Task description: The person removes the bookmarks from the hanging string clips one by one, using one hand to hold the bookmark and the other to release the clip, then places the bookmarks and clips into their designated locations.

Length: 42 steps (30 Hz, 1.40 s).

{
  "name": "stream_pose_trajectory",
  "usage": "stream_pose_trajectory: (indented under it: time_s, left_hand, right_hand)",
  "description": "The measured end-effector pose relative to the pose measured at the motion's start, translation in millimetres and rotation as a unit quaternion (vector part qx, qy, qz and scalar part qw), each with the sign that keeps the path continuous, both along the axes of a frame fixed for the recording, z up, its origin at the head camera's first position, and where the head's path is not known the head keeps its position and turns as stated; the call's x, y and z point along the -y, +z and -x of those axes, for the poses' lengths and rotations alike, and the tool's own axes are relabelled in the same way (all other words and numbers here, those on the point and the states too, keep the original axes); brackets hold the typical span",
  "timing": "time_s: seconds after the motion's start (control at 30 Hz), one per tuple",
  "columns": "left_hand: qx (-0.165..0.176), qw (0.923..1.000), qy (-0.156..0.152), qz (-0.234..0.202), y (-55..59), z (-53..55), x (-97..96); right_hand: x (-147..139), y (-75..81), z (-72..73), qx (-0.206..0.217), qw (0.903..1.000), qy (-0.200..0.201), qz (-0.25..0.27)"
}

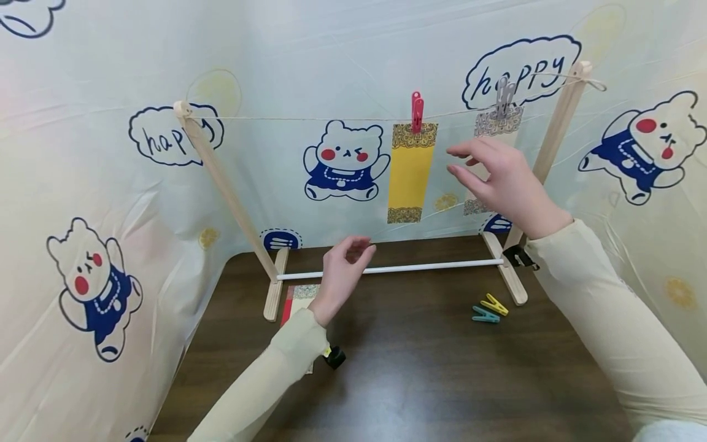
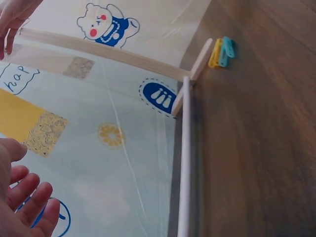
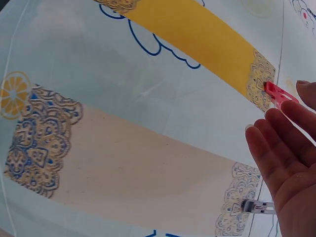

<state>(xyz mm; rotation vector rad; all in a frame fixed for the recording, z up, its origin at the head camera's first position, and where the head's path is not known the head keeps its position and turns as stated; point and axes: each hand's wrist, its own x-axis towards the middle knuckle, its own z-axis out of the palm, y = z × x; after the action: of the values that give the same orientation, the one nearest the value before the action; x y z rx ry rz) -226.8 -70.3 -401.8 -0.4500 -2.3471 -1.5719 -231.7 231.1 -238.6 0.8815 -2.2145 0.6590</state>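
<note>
A yellow card [image 1: 411, 172] with patterned ends hangs from the string [image 1: 309, 119] by a red clothespin [image 1: 417, 113]. To its right hangs a beige card [image 3: 148, 163], clipped by a greyish clothespin [image 1: 504, 98] and partly covered by my right hand in the head view. My right hand [image 1: 499, 175] is raised in front of the beige card, fingers pointing toward the yellow one, with nothing held. Low in front of the rack, my left hand [image 1: 343, 273] hovers with loosely bent fingers and an empty grasp; the left wrist view shows its fingers spread below the yellow card.
Two wooden posts [image 1: 229, 196] carry the string, joined below by a white rod [image 1: 431, 267]. A yellow clothespin [image 1: 494, 304] and a teal clothespin [image 1: 486, 315] lie on the dark table [image 1: 420, 368] at right. Red and pale cards [image 1: 301, 292] lie partly under my left arm.
</note>
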Motion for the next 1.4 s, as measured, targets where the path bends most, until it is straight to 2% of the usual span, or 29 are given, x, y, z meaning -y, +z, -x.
stream_pose_trajectory:
  time_s: [0.2,0.4,0.63,0.77,1.0,1.17,1.4]
  left_hand:
    - [-0.022,0.9993,-0.003,-0.031,12.0,10.8,-9.6]
    - [-0.025,0.9977,-0.001,-0.063,21.7,21.9,-18.0]
    - [-0.011,0.9952,0.004,-0.098,26.3,31.9,-23.3]
    - [-0.006,0.9950,0.004,-0.099,28.8,34.9,-27.0]
    - [-0.001,0.9937,0.004,-0.112,33.6,40.5,-35.1]
    - [0.009,0.9929,0.003,-0.119,37.4,43.4,-39.3]
    - [0.005,0.9929,-0.002,-0.119,39.6,46.3,-47.0]
  right_hand:
    - [3,14.0,4.0,-0.018,0.9996,-0.010,0.020]
    - [7,27.2,8.6,-0.025,0.9988,-0.014,0.041]
    - [15,36.0,19.6,-0.039,0.9976,-0.022,0.052]
    - [18,40.3,24.7,-0.047,0.9963,-0.017,0.070]
    - [23,48.3,29.0,-0.012,0.9960,-0.041,0.078]
    - [26,53.6,32.1,0.024,0.9962,-0.040,0.074]
    - [29,56.3,38.2,0.063,0.9947,-0.052,0.062]
